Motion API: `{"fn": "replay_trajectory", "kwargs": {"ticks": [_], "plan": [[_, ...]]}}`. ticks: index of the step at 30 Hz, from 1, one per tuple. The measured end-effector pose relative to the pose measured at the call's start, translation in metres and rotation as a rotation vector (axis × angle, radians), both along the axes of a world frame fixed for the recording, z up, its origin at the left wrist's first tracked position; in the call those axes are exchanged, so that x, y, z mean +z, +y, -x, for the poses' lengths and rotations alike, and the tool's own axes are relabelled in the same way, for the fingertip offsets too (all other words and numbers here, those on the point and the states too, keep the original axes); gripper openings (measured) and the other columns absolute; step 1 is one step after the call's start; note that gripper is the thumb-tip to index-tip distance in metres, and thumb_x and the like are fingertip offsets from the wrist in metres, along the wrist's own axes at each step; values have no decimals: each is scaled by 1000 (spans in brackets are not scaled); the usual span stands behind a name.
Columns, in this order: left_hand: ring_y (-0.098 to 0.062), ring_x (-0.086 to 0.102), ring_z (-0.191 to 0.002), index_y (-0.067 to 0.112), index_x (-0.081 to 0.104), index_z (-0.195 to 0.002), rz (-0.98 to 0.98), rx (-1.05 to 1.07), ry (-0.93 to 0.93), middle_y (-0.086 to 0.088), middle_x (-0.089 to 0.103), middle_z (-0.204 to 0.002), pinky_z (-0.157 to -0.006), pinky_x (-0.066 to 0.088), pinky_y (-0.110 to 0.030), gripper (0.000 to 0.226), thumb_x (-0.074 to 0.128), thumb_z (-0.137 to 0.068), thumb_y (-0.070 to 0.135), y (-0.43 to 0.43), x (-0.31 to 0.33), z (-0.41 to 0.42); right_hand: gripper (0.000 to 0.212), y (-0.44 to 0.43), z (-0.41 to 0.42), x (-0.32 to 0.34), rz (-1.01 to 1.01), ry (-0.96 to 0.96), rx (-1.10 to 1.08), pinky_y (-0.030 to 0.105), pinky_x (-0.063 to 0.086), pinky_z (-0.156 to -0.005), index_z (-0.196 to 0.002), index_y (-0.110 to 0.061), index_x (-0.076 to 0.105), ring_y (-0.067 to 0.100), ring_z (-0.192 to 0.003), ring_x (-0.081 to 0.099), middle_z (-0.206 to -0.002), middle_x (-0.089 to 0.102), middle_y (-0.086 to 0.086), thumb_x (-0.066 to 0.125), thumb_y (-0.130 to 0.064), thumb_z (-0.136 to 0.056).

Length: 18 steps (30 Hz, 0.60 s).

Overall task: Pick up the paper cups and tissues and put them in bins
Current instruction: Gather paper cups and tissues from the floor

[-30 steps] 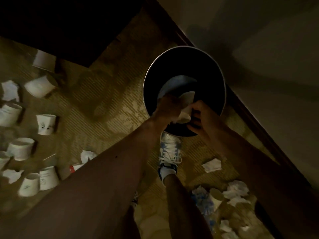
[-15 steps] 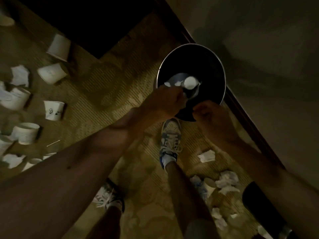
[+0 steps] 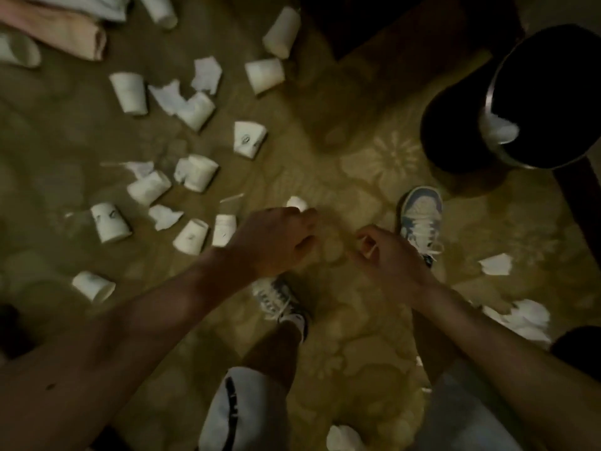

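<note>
Your left hand (image 3: 276,242) and right hand (image 3: 387,258) are hovering over the carpet (image 3: 357,151), fingers curled — whether they're pinching anything, I cannot tell.

arms (image 3: 146,320): bare as far up as the shot goes
left hand (image 3: 276,242): bare
right hand (image 3: 387,255): bare too
shorts (image 3: 234,408): loose, light grey-white, with a black stripe down the left leg
right shoe (image 3: 421,219): low sneaker, washed-out blue panels on white, white laces
left shoe (image 3: 276,299): sneaker as well, pale up front, darker round the heel, white laces
sock (image 3: 297,320): short, white, small dark mark on it, pretty blurry tbh
legs (image 3: 270,349): bare from shorts to sock
</note>
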<state>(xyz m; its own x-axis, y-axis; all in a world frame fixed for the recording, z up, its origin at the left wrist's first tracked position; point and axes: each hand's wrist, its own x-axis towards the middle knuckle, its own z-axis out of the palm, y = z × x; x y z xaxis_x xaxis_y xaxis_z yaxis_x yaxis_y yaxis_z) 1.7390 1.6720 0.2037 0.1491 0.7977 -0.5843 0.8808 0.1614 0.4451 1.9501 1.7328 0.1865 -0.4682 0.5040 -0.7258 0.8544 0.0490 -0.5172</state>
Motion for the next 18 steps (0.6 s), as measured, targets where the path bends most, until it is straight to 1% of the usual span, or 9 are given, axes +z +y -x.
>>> {"fn": "replay_trajectory", "kwargs": {"ticks": [1,3,7,10,12,13,15,16,18], "plan": [[-28,64,-100,19,50,-128,57,65,-10,-8,65,-113,-77,50,-37,35,48,-98,37,-20,-16,8,44,-9,8,-10,44,-30,6,28,46,-80,-125,-20,55,12,-96,58,-109,62,-3,57,-49,-91],[-29,61,-108,16,43,-137,132,198,-23,-12,60,-124,-77,46,-35,43,51,-98,33,-56,-52,17,47,-22,23,-31,87,-72,8,34,50,-85,-124,-21,56,15,-97,61,-108,64,-3,57,-53,-90],[-27,62,-105,12,45,-137,208,421,-120,-12,57,-131,-78,53,-36,43,54,-98,26,-116,-130,23,29,-47,47,-88,169,-77,-70,25,43,-62,-106,-23,58,8,-77,59,-88,59,-10,65,-45,-88],[-16,59,-92,10,51,-128,198,561,-164,-9,59,-123,-70,45,-26,32,52,-99,23,-132,-172,21,22,-55,60,-119,246,-96,-112,24,42,-57,-96,-22,59,12,-75,61,-86,62,-4,66,-41,-88],[-13,56,-88,11,53,-124,221,656,-168,-8,59,-121,-71,46,-25,28,50,-99,24,-143,-211,21,19,-63,69,-157,256,-129,-87,29,50,-66,-96,-24,60,18,-85,64,-94,66,3,65,-40,-90],[-17,58,-92,11,53,-125,242,695,-170,-9,60,-122,-75,50,-30,30,50,-99,25,-149,-232,20,22,-66,75,-175,258,-139,-86,35,54,-76,-101,-21,61,21,-91,65,-99,67,5,65,-40,-90],[-23,60,-104,13,51,-131,260,820,-207,-10,60,-125,-85,53,-39,37,54,-97,27,-156,-263,18,33,-71,85,-214,256,-170,-93,48,53,-91,-110,-17,63,27,-99,65,-106,67,8,67,-41,-88],[-22,61,-105,14,49,-134,251,893,-246,-8,60,-124,-83,54,-38,41,56,-97,29,-156,-274,18,39,-72,90,-226,253,-189,-97,51,52,-93,-113,-16,63,28,-101,65,-108,68,9,69,-43,-86],[-18,60,-101,18,47,-136,261,1041,-353,-4,59,-122,-69,50,-27,43,58,-96,31,-159,-294,18,51,-77,98,-253,230,-226,-101,49,53,-92,-121,-14,61,26,-101,65,-113,67,9,72,-45,-83]]}}
